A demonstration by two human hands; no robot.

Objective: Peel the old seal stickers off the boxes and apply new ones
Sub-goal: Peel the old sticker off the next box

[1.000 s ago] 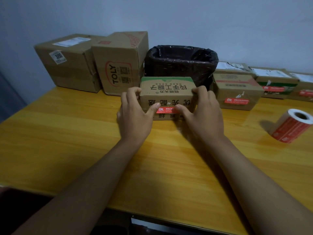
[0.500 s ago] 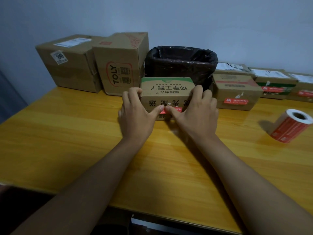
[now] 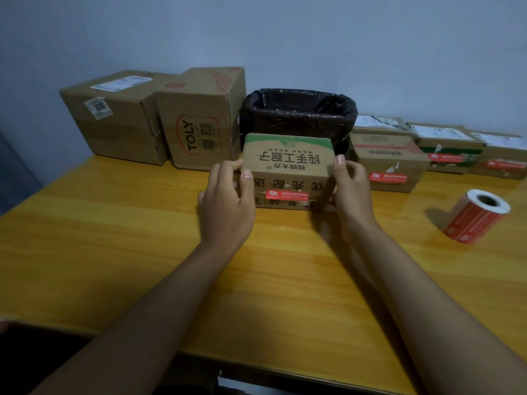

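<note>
A small brown cardboard box (image 3: 288,163) with a green top edge and black printed characters stands on the wooden table (image 3: 114,238) at centre. A red seal sticker (image 3: 287,194) lies flat across its front face. My left hand (image 3: 228,203) grips the box's left end, thumb on the front corner. My right hand (image 3: 350,192) grips the right end, fingers curled round that edge. A roll of red seal stickers (image 3: 476,216) lies on its side at the right.
A bin lined with a black bag (image 3: 298,115) stands right behind the box. Two large cartons (image 3: 119,121) (image 3: 199,121) sit at the back left. Several small boxes with red stickers (image 3: 385,163) (image 3: 447,149) (image 3: 502,158) line the back right against the wall.
Both thumbs have left the red sticker, where they pressed together at the box's front. My hands have slid outward to the box's two ends, uncovering the sticker.
</note>
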